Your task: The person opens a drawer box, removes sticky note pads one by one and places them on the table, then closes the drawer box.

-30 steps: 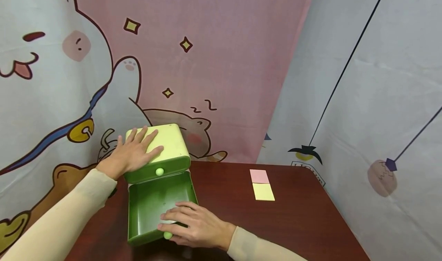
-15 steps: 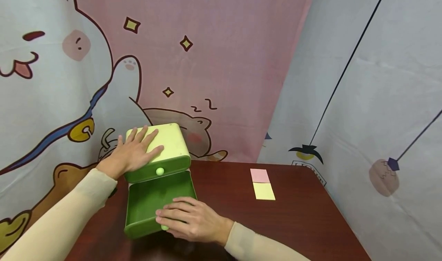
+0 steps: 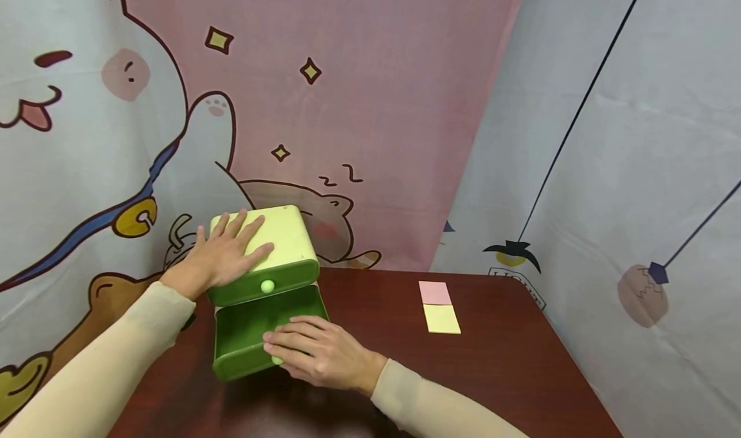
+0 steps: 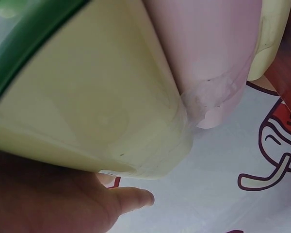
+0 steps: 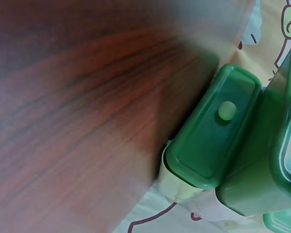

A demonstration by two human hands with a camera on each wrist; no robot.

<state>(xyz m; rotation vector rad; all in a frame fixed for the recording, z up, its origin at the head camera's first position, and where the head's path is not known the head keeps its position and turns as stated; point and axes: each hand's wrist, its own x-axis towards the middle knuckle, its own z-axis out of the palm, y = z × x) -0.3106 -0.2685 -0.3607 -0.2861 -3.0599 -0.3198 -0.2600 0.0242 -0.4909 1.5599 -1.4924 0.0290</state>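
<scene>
A small drawer unit with a pale yellow top [image 3: 286, 235] stands at the left. Spread fingers of my left hand [image 3: 222, 261] rest flat on that top; in the left wrist view the hand [image 4: 53, 199] lies against the yellow casing [image 4: 102, 97]. Below the closed upper drawer [image 3: 298, 275], a green drawer [image 3: 240, 361] is pulled part way out. My right hand [image 3: 327, 359] touches its front, fingers extended over the upper edge beside the knob [image 3: 277, 361]. The right wrist view shows this drawer [image 5: 257, 179] above a closed lower one [image 5: 208, 141], but not the hand.
Pink [image 3: 435, 293] and yellow [image 3: 442, 319] paper squares lie on the dark red-brown table [image 3: 509, 374], right of the unit. A printed cartoon cloth [image 3: 393, 103] hangs behind the table and along its right side.
The green drawer has slid inward, toward the unit, with my right hand moving along at its front. My left hand has stayed on the top.
</scene>
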